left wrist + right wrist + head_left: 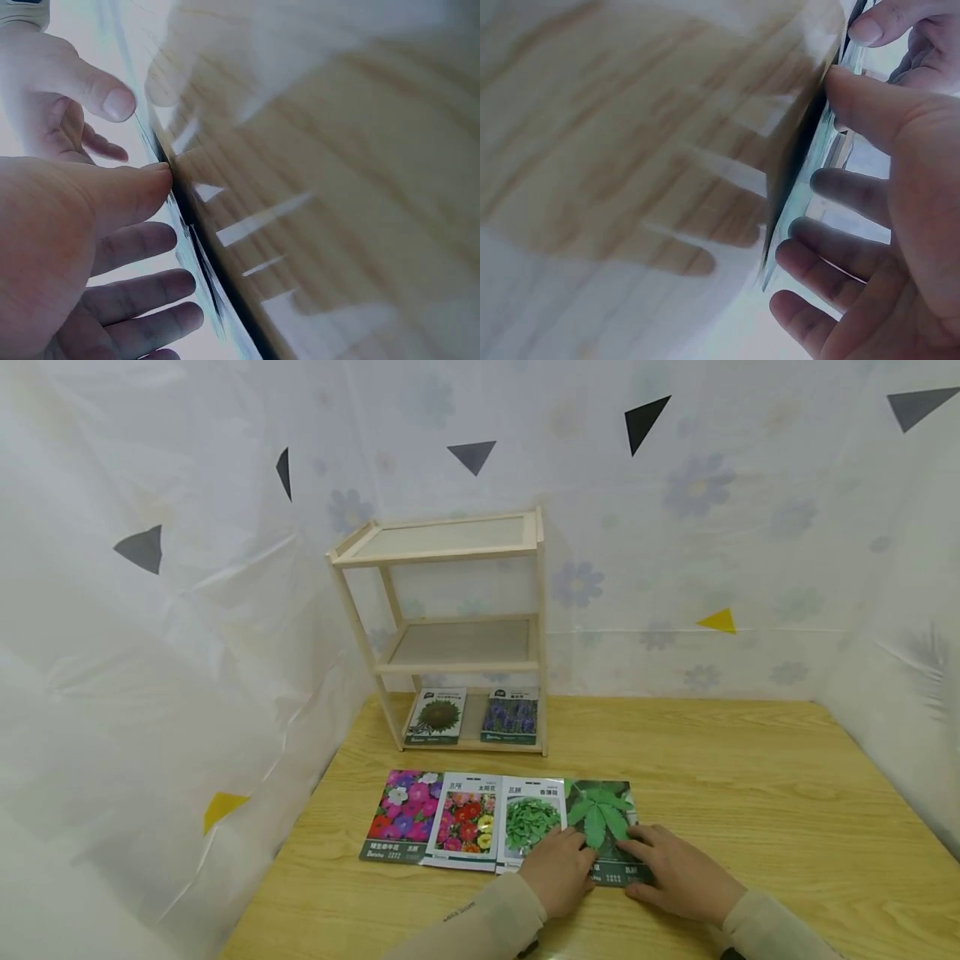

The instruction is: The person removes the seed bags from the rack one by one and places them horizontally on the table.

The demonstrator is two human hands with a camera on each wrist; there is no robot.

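Note:
Several seed packets lie side by side in a row on the wooden table. At the row's right end is a packet with a large green leaf [597,814]. My left hand [558,870] touches that packet near its lower left, partly covering the green-herb packet [530,818] beside it. On the other side, my right hand [684,875] rests at the leaf packet's right edge, fingertips on it. In both wrist views the fingers of the left hand [67,217] and the right hand [922,202] are loosely extended along the packet edge, thumbs close to the tabletop.
A packet of red and yellow flowers [467,822] and one of pink and purple flowers [405,810] continue the row leftward. Behind stands a three-tier wooden rack [459,669]; its bottom tier holds a sunflower packet [437,717] and a purple-flower packet [510,717].

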